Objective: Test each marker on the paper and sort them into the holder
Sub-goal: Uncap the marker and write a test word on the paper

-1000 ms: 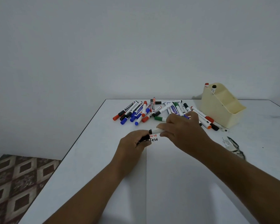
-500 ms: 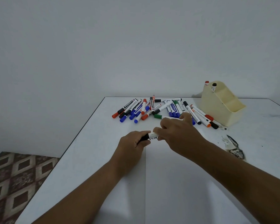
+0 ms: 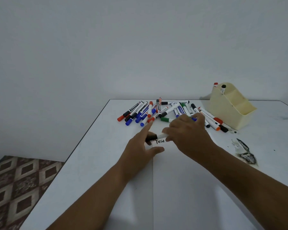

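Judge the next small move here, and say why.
Probably the right hand carries the capped black marker to the holder: "Test" is already written on the paper, and the left hand has opened off the cap.

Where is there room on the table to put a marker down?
The bare paper between the two forearms is free, and so is the table strip between the paper and the left edge. It is crowded at the back, where the marker pile runs up to the holder. A dark smudge lies right.
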`<state>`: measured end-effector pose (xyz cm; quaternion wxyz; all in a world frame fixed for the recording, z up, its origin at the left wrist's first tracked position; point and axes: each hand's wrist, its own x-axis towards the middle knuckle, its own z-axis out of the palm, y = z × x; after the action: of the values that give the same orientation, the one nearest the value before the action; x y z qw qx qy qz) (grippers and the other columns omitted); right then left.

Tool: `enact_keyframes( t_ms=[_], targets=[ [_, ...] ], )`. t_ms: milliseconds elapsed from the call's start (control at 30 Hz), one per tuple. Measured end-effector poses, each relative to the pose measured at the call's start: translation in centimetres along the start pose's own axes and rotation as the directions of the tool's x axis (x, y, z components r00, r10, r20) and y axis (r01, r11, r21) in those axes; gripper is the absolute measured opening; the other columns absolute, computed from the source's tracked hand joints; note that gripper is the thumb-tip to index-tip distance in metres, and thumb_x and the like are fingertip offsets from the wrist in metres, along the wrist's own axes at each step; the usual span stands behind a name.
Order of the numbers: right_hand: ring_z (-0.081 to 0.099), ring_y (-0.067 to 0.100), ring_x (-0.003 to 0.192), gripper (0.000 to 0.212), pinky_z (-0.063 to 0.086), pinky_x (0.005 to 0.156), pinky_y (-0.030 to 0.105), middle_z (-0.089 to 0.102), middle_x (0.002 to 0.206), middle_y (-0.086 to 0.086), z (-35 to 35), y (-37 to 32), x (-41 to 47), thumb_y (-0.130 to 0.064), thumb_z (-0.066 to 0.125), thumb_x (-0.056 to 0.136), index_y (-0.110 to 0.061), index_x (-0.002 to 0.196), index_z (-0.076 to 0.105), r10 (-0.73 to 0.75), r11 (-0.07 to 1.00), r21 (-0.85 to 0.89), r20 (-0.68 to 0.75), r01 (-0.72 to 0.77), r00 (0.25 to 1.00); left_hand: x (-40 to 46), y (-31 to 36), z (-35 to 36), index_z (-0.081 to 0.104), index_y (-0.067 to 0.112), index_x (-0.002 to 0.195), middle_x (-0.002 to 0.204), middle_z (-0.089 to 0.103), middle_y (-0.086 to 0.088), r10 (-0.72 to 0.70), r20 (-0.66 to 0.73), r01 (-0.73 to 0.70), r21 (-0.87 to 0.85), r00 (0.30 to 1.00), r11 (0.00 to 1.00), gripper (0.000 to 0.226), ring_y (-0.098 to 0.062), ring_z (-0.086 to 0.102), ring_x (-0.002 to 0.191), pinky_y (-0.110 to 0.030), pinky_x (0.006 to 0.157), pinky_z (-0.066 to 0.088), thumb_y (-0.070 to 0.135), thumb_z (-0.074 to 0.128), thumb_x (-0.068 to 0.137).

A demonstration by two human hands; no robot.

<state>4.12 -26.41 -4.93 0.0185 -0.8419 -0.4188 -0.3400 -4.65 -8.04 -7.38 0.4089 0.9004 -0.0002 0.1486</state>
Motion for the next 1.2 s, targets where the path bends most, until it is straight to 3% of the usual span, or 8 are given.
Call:
enact_keyframes(
  t_ms=[100, 167, 300, 367, 433, 733, 967, 1200],
  targets=[
    [0.061, 0.028, 0.089, 0.026, 0.042, 0.079, 0.048, 0.070, 0.085, 0.000, -0.4, 0.0, 0.7, -0.040, 0.083, 0.078, -0.024, 0.096, 0.074, 0.186, 0.983, 0.039, -0.165, -0.182, 0.969, 0.2, -0.8, -0.7, -0.004, 0.049, 0.151, 0.142, 0.045, 0.019, -0.034, 0.001, 0.034, 0.052, 0.999, 0.998, 0.115, -0.001, 0.046, 0.123, -0.031, 0.102, 0.045, 0.069, 0.074, 0.069],
    [0.058, 0.022, 0.090, 0.030, 0.038, 0.080, 0.040, 0.065, 0.087, -0.001, -1.0, -0.4, 1.2, -0.042, 0.078, 0.082, -0.021, 0.102, 0.070, 0.417, 0.884, 0.284, -0.126, -0.371, 0.900, 0.2, -1.7, -1.5, -0.009, 0.044, 0.153, 0.156, 0.029, 0.016, -0.058, 0.033, 0.052, 0.154, 0.998, 0.987, 0.119, -0.008, 0.030, 0.140, -0.036, 0.113, 0.034, 0.074, 0.070, 0.069],
    [0.067, 0.011, 0.074, 0.032, 0.054, 0.065, 0.021, 0.069, 0.098, 0.003, -0.9, -1.5, 2.1, -0.031, 0.062, 0.097, -0.014, 0.121, 0.050, 0.632, 0.166, 0.841, 0.311, -0.515, 0.710, 0.7, -2.4, -2.0, -0.003, 0.042, 0.155, 0.164, -0.008, 0.016, -0.114, 0.227, -0.014, 0.495, 0.967, 0.869, 0.108, -0.014, -0.005, 0.152, -0.048, 0.123, 0.012, 0.093, 0.041, 0.070],
    [0.072, 0.019, 0.067, 0.028, 0.060, 0.060, 0.026, 0.072, 0.098, 0.017, 0.0, -1.9, 1.9, -0.024, 0.059, 0.100, -0.007, 0.119, 0.048, 0.639, -0.129, 0.875, 0.433, -0.466, 0.636, 0.8, -2.4, -1.7, -0.006, 0.042, 0.155, 0.164, -0.015, 0.011, -0.149, 0.325, -0.077, 0.589, 0.934, 0.805, 0.104, -0.015, -0.013, 0.151, -0.051, 0.123, 0.005, 0.094, 0.030, 0.073],
    [0.075, 0.026, 0.073, 0.031, 0.063, 0.067, 0.034, 0.072, 0.097, 0.021, 0.8, -2.4, 1.3, -0.016, 0.066, 0.096, -0.007, 0.119, 0.046, 0.624, -0.265, 0.849, 0.513, -0.458, 0.589, 0.8, -2.6, -1.5, -0.007, 0.042, 0.155, 0.165, -0.015, 0.007, -0.157, 0.387, -0.147, 0.648, 0.909, 0.747, 0.099, -0.016, -0.015, 0.151, -0.052, 0.122, 0.002, 0.094, 0.020, 0.075],
    [0.075, 0.019, 0.077, 0.030, 0.062, 0.083, 0.044, 0.074, 0.083, 0.002, 2.0, -2.9, 0.4, -0.022, 0.085, 0.079, -0.024, 0.098, 0.061, 0.541, 0.015, 0.756, 0.544, -0.654, 0.642, 1.0, -3.1, -1.3, -0.014, 0.040, 0.154, 0.164, -0.018, 0.004, -0.180, 0.426, -0.205, 0.712, 0.887, 0.672, 0.097, -0.018, -0.017, 0.151, -0.054, 0.122, 0.000, 0.092, 0.007, 0.075],
    [0.072, 0.012, 0.077, 0.031, 0.060, 0.083, 0.034, 0.073, 0.083, -0.004, 2.3, -2.9, 0.3, -0.034, 0.085, 0.078, -0.030, 0.093, 0.058, 0.528, 0.175, 0.719, 0.508, -0.673, 0.681, 1.0, -3.3, -1.1, -0.016, 0.040, 0.153, 0.164, -0.018, 0.004, -0.192, 0.421, -0.206, 0.731, 0.886, 0.650, 0.099, -0.019, -0.017, 0.151, -0.054, 0.122, -0.001, 0.093, 0.002, 0.071],
    [0.073, 0.014, 0.076, 0.030, 0.061, 0.084, 0.037, 0.074, 0.083, -0.004, 2.3, -3.0, 0.4, -0.033, 0.084, 0.079, -0.028, 0.094, 0.059, 0.514, 0.158, 0.721, 0.522, -0.674, 0.680, 1.0, -3.3, -1.1, -0.016, 0.040, 0.153, 0.164, -0.019, 0.004, -0.184, 0.424, -0.211, 0.725, 0.887, 0.656, 0.099, -0.019, -0.017, 0.151, -0.054, 0.121, -0.001, 0.093, 0.003, 0.072]
  ],
)
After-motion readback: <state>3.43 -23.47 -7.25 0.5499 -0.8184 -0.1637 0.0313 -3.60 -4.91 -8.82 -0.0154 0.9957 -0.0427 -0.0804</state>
